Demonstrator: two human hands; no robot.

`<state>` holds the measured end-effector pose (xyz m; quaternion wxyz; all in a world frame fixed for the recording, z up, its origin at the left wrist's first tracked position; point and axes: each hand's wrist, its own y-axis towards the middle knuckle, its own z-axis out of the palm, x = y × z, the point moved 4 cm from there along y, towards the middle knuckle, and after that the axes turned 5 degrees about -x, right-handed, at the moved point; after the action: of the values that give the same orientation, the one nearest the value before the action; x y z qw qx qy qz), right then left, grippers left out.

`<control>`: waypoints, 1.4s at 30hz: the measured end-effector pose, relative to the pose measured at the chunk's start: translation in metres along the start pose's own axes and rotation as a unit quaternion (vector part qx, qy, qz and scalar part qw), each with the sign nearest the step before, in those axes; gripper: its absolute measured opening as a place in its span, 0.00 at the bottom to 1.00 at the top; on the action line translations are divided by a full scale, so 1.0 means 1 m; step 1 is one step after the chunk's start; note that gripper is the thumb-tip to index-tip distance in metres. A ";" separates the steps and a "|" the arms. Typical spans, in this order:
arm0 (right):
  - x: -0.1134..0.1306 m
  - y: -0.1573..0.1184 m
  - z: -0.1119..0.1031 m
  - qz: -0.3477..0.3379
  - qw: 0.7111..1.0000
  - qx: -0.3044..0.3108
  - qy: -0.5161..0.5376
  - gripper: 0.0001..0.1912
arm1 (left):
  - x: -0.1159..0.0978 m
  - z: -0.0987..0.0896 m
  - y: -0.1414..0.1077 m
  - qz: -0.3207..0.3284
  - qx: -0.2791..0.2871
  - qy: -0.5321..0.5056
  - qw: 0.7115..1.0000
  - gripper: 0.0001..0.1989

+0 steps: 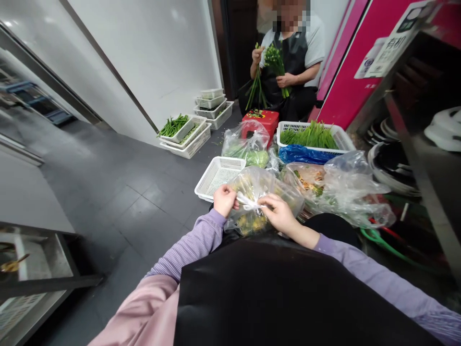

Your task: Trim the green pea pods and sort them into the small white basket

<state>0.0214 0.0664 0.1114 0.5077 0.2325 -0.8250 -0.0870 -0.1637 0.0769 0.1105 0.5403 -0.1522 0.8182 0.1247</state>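
Observation:
A clear plastic bag [252,222] with yellow and green contents rests at my lap, its neck gathered in a white twisted knot. My left hand [225,200] pinches the twisted end of the bag on the left side of the knot. On the other side, my right hand [279,211] has its thumb and fingers closed on the plastic by the knot. Just beyond my left hand lies a white perforated basket [204,185] with nothing in it.
A person [295,53] holding green stalks sits beyond a red stool [268,126]. Baskets of green beans [175,126] and cut greens [309,136] stand on the floor. More filled bags [338,187] lie at right, beside a metal shelf [425,158].

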 end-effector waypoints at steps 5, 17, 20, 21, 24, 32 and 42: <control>-0.004 0.002 0.003 0.058 0.994 0.055 0.074 0.10 | 0.012 -0.037 -0.004 0.114 -0.042 0.139 0.983 0.09; 0.018 -0.008 -0.004 -0.031 0.997 0.068 -0.009 0.14 | -0.012 -0.012 -0.022 0.172 0.072 0.045 0.981 0.04; 0.027 -0.016 -0.013 -0.090 0.992 0.089 -0.012 0.17 | 0.020 -0.020 -0.010 -0.045 -0.035 -0.100 0.993 0.02; 0.029 -0.020 -0.016 -0.114 0.988 0.105 -0.013 0.18 | 0.027 -0.023 -0.009 -0.087 -0.064 -0.127 0.986 0.03; 0.030 -0.034 -0.023 -0.192 0.963 0.180 -0.051 0.17 | 0.033 -0.031 -0.011 -0.132 -0.048 -0.178 0.974 0.05; 0.015 -0.027 -0.025 -0.180 0.962 0.089 -0.187 0.17 | 0.002 -0.041 -0.038 0.043 0.201 -0.151 0.967 0.16; -0.002 -0.010 -0.033 -0.097 0.967 0.119 -0.202 0.10 | 0.027 -0.008 -0.009 0.261 0.023 0.372 0.891 0.10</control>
<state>0.0538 0.0617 0.1215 0.2885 0.3476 -0.8884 -0.0820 -0.1767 0.0623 0.0877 0.1478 0.0438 0.9721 0.1770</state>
